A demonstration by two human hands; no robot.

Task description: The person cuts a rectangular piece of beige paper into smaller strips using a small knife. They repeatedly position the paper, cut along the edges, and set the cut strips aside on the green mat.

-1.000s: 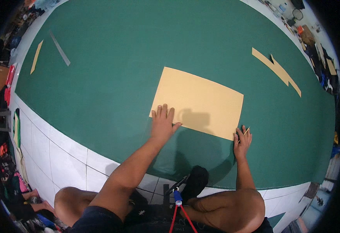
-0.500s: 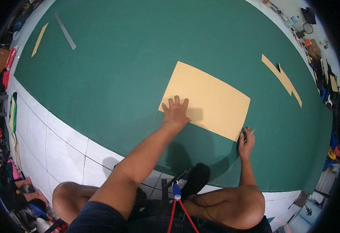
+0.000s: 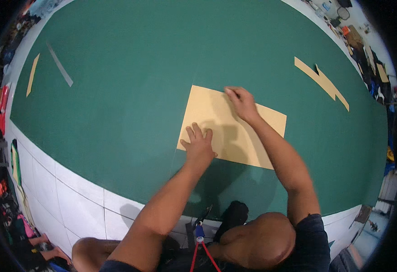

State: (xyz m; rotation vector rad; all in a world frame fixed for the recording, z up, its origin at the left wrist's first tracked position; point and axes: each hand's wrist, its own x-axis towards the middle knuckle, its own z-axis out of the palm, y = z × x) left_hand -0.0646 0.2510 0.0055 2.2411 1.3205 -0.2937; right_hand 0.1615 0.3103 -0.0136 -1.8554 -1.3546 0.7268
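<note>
A cream-coloured rectangular sheet (image 3: 257, 149), like card, lies flat on a large green mat (image 3: 126, 90). My left hand (image 3: 199, 147) presses on its near left corner, the fingers spread and holding nothing. Over the far edge of the sheet, right of its far left corner, is my right hand (image 3: 242, 103) with its fingers curled closed. Whatever those fingers may hold is hidden. The right forearm crosses above the sheet's right part and covers some of it. Shadows of my arms fall across the sheet.
Cream offcut strips (image 3: 323, 81) lie on the mat at the right. At the far left are a narrow cream strip (image 3: 33, 75) and a grey metal ruler (image 3: 60, 65). White floor tiles (image 3: 82, 199) border the mat, and clutter (image 3: 8, 213) lines the left rim.
My right hand has moved from beside the near right corner, where a thin pale stick showed in its fingers, up to the sheet's far edge. My left hand stays on the sheet. The view has shifted.
</note>
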